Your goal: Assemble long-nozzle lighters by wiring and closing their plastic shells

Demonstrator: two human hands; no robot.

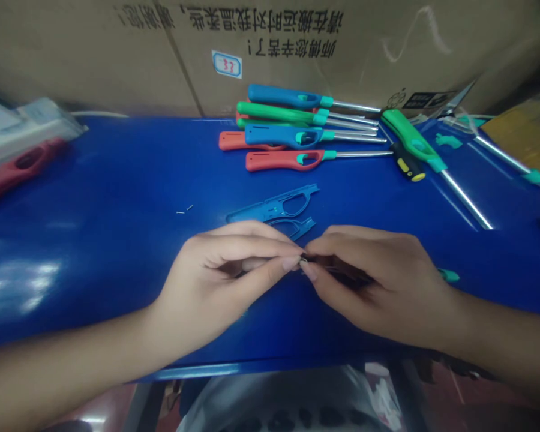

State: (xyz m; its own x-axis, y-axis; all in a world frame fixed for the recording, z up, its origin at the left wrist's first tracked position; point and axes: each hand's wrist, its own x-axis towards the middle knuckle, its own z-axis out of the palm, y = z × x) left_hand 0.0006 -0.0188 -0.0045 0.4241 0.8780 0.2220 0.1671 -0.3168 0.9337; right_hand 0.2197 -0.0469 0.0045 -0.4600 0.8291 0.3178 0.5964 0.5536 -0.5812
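My left hand (234,264) and my right hand (378,276) meet fingertip to fingertip above the blue table. Both are closed in a pinch on a tiny dark, partly shiny piece (303,261). The fingers cover most of it, so its kind cannot be told. Just behind my hands lie the blue handle shells of a gas lighter, one whole in view (270,207) and the other (302,228) partly covered by my left hand. Two small screws (184,210) rest left of the shells. Beyond my right wrist a teal plastic bit (449,275) peeks out.
Finished-looking gas lighters (283,161) in several colours are stacked at the back, before a cardboard box (270,72). A green lighter (409,141) overlaps a black-and-yellow screwdriver (407,163) to the right. At left, a red handle (22,171) lies by white packs (27,126).
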